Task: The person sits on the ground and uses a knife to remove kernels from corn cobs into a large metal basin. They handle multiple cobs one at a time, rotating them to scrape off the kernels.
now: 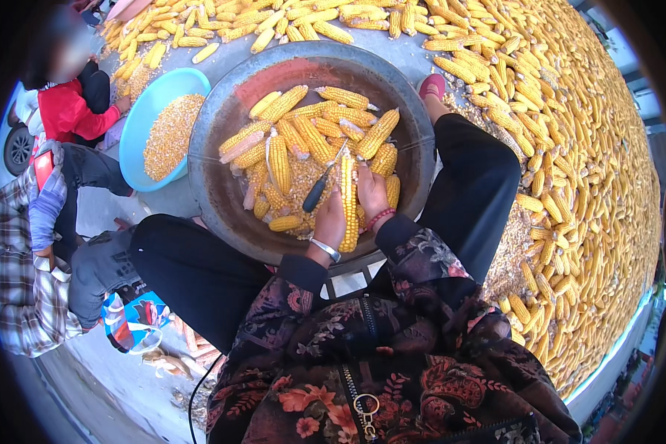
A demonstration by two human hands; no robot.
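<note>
Over a wide metal basin [227,89], an ear of corn [348,213] is held upright between both hands, some kernels gone near its upper end. My left hand [331,217], with a silver bangle at the wrist, grips its left side. My right hand [372,191], with a red bead bracelet, holds its right side near the top. Just left of the ear, a dark-handled tool with a thin metal shaft [316,191] slants over the corn; whether a finger touches it, I cannot tell. Whole ears [311,136] and loose kernels [299,172] lie in the basin.
A light blue plastic basin [127,139] of kernels stands to the left. Two people sit there, one in a red top [61,111], one in a plaid shirt [19,294]. A large heap of corn ears [594,194] spreads at right and behind the basin. Husks [169,363] lie lower left.
</note>
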